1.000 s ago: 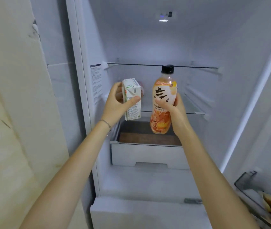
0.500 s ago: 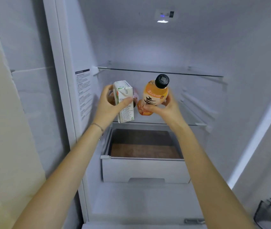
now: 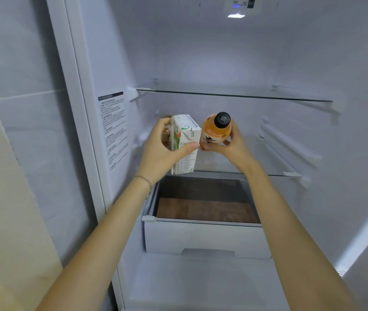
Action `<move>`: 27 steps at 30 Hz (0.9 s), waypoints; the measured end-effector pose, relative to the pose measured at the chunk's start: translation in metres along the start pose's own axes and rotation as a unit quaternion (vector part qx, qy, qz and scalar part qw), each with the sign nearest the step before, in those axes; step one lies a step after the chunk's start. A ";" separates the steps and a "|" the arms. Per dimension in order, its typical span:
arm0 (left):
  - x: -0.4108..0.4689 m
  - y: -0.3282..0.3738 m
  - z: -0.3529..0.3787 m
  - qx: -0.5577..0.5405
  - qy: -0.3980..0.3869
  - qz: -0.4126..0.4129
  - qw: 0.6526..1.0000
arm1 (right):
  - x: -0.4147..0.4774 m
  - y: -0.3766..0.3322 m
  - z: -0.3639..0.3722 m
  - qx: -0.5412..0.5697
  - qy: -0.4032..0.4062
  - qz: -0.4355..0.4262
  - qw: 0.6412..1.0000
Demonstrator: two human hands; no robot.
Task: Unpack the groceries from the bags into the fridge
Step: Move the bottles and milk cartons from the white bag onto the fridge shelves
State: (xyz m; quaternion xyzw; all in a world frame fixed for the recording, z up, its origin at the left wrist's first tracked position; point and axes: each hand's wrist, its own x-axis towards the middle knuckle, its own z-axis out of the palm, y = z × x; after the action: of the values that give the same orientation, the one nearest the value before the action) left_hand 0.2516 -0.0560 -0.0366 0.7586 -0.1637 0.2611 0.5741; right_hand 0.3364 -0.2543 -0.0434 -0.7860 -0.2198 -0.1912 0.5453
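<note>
Here carton in left hand, bottle in right hand.

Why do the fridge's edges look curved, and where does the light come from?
Head view: the wide-angle lens likely makes the fridge frame lean and bow; the one lamp visible is the small light in the ceiling, bright enough to glare; the small print on the carton is too soft to read; the cap of the bottle looks fairly sharp.

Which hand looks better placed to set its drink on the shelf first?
The right hand, probably: its bottle hangs over the shelf; the carton in the left hand is at its front edge.
</note>
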 end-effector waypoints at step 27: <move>0.018 -0.021 0.011 -0.064 0.076 -0.070 0.993 | -0.012 0.006 0.008 -0.171 -0.039 0.008 0.984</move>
State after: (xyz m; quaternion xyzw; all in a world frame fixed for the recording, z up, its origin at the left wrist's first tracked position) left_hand 0.2805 -0.0593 -0.0449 0.7081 -0.0822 0.2664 0.6488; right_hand 0.3300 -0.2505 -0.0573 -0.8761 -0.1991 -0.1909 0.3954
